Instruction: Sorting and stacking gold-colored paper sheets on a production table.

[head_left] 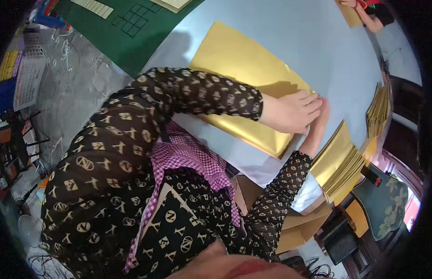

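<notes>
A large gold sheet, folded over itself, lies on the pale blue table in front of me. Its near folded edge runs below my left sleeve. My left arm reaches across it, and my left hand rests at the sheet's right end with fingers stretched out flat. Close against it, my right hand is at the same right end. The left fingers overlap the right hand, so most of the right fingers are hidden.
Stacked folded gold pieces stand right of my right forearm, with another gold stack farther right. An open cardboard box sits below the table edge. A green mat covers the far left. Another person's arm shows at far right.
</notes>
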Demonstrator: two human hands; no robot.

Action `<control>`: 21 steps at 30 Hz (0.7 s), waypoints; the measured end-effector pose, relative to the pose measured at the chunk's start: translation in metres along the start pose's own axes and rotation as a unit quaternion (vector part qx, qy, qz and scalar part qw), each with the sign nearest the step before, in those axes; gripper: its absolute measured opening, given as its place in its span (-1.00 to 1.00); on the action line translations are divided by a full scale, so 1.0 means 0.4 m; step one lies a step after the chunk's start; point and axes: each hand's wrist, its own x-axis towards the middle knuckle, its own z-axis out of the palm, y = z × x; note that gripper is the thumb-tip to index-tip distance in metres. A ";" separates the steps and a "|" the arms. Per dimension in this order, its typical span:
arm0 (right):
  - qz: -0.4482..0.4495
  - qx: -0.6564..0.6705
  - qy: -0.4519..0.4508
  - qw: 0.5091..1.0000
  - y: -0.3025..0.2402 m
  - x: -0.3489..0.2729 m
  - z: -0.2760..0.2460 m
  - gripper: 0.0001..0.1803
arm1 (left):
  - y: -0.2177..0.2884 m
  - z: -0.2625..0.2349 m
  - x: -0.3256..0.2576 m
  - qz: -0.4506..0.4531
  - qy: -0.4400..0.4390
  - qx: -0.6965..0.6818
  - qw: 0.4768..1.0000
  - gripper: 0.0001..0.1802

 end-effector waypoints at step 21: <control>-0.018 -0.040 0.077 0.996 0.036 -0.022 -0.022 -0.74 | -0.070 0.088 -0.036 -0.141 -0.150 0.131 0.970 -0.14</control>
